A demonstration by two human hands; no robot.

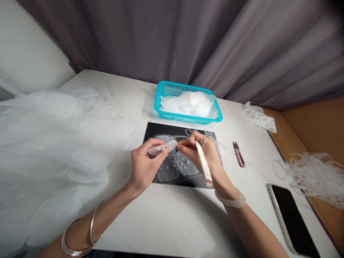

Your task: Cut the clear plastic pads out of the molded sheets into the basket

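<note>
Currently I see the left hand [146,166] pinching a frosted translucent plastic strip [162,147] between thumb and fingers, while the right hand [199,152] pinches a slender white stick [204,163] just beside it.

Pen-like tool [203,163]: tip hidden by fingers of right hand [200,152]. Clear piece [161,147] in left hand [146,166]: outline too faint to tell. Phone [291,222], 4 o'clock: cut off by frame edge.

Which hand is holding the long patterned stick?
The right hand, with the beaded bracelet, grips the stick; the left hand pinches a translucent plastic piece instead.
</note>
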